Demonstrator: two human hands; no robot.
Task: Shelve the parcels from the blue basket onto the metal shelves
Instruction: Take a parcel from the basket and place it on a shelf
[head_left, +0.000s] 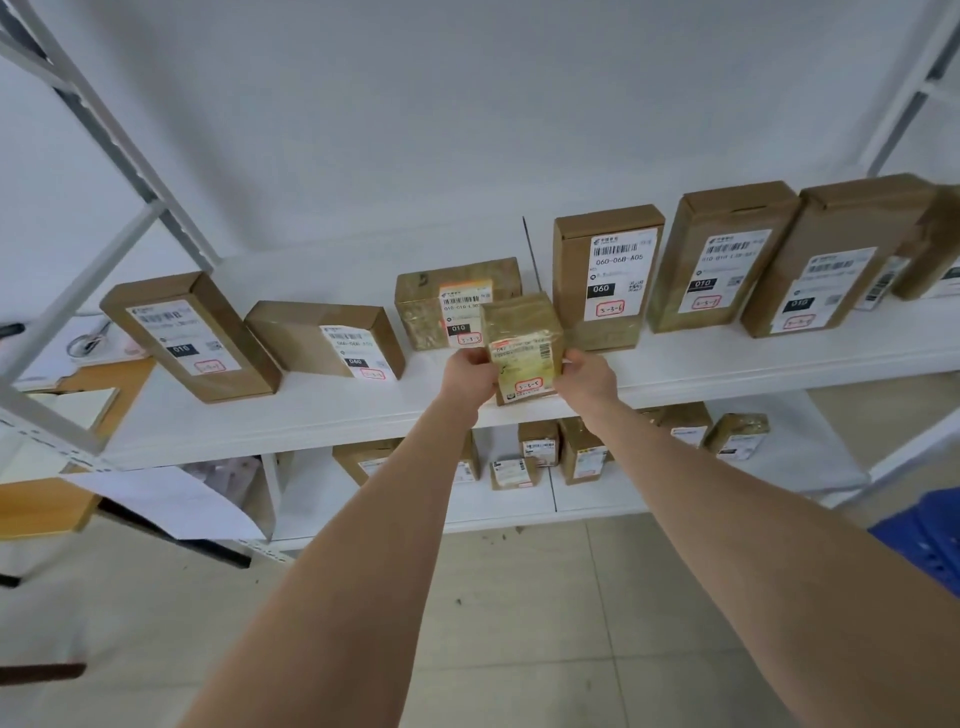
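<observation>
**White metal shelves against a bare wall: parcel at the middle tier's front edge**

Grip: left hand (467, 371) holds the left edge of the small tape-wrapped parcel (524, 343), and right hand (589, 374) holds the right edge. Fingers of both curl round its sides, so it's a two-handed clamp and nothing is let go.

Parcel is upright at frame centre, bottom edge at the lip of the shelf board (322, 410). Can't tell if it's resting on the board or just above it.

Label faces out with the red-boxed handwritten code at the bottom, same as the others in the row. Probably so the codes read from the aisle.

It sits in front of the gap between the taped box (431, 301) and the tall carton (602, 280), which looks like the target slot. A side grip keeps the label uncovered and lets it slide back squarely.

Arms: both nearly straight, reaching forward from the bottom of frame, forearms converging on the parcel.

Blue basket (924, 540) is at the right edge, low on the floor. Its contents aren't visible. More parcels stand on the lower tier.
</observation>
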